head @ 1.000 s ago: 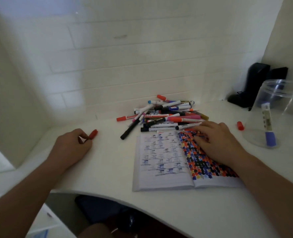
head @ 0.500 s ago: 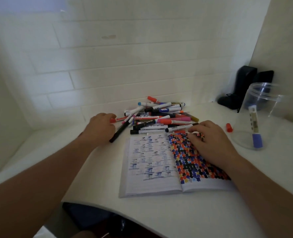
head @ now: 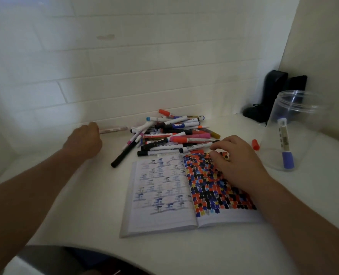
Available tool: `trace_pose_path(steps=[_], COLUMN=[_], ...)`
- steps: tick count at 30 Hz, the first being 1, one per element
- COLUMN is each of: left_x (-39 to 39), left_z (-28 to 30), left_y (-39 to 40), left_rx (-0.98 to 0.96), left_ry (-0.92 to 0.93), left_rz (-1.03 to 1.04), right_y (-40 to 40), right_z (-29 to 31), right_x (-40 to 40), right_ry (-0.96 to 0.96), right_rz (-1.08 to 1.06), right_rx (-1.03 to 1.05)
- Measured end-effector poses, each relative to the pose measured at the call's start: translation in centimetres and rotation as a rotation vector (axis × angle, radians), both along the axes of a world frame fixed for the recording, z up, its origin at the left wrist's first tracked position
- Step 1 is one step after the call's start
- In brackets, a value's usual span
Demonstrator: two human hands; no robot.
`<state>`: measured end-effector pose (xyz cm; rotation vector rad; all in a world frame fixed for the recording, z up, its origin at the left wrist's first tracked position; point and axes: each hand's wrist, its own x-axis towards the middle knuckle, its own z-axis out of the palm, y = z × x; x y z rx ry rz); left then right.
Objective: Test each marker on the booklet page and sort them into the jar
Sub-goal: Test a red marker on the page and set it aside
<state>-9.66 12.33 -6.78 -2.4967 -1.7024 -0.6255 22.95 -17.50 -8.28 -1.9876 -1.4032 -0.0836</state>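
An open booklet (head: 160,195) lies on the white table, its right page filled with coloured marks. Behind it is a pile of markers (head: 174,133). My left hand (head: 83,138) is left of the pile and grips one end of a pale marker (head: 114,129), which is blurred and points right toward the pile. My right hand (head: 238,165) rests on the booklet's right page with its fingers slightly bent, holding nothing I can see. At the right stands a clear plastic jar (head: 295,108) with one blue-capped marker (head: 284,143) upright inside.
A loose red cap (head: 255,144) lies on the table between my right hand and the jar. Two black objects (head: 273,92) stand in the back right corner. A white tiled wall closes off the back, and the table's curved front edge is near me.
My left hand moved from the left of the table to the pile's left edge and took hold of a marker, now drawn out to the left. My right hand stayed on the page.
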Motion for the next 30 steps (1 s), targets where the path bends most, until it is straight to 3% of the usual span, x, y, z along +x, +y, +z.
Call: trace_pose_path(steps=[2, 4, 6, 7, 10, 13, 15, 19, 24, 30], left_x=[-1.5, -1.5, 0.5, 1.9, 6.6, 11.0, 13.3, 14.9, 14.9, 14.0], left_z=[1.7, 3.3, 4.2, 4.4, 4.2, 3.5, 2.6, 0.4, -0.2, 0.0], left_y=[-0.6, -2.3, -4.7, -6.4, -13.1, -19.8, -22.7, -23.8, -23.4, -23.1], left_rx=[0.003, -0.090, -0.210, -0.229, -0.210, -0.210, -0.202, -0.217, -0.246, -0.298], left_ry=[-0.148, -0.408, -0.662, -0.703, -0.520, -0.292, -0.281, -0.362, -0.398, -0.373], left_rz=[0.023, 0.023, -0.095, -0.192, -0.556, -0.863, -0.989, -1.027, -0.978, -0.931], right_y=[-0.1, -0.1, -0.2, -0.4, -0.9, -1.7, -2.6, -3.9, -3.9, -3.6], right_z=[0.3, 0.8, 1.4, 1.7, 2.7, 3.3, 3.4, 3.3, 3.6, 4.9], right_x=[-0.2, -0.6, -1.4, -1.9, -3.2, -4.1, -4.6, -4.8, -5.2, -5.1], right_ry=[0.014, 0.012, 0.045, 0.078, 0.243, 0.537, 0.704, 0.920, 1.052, 0.952], right_rz=[0.013, 0.040, 0.089, 0.118, 0.219, 0.432, 0.508, 0.411, 0.403, 0.331], right_rx=[0.023, 0.044, 0.067, 0.076, 0.106, 0.137, 0.169, 0.121, 0.142, 0.123])
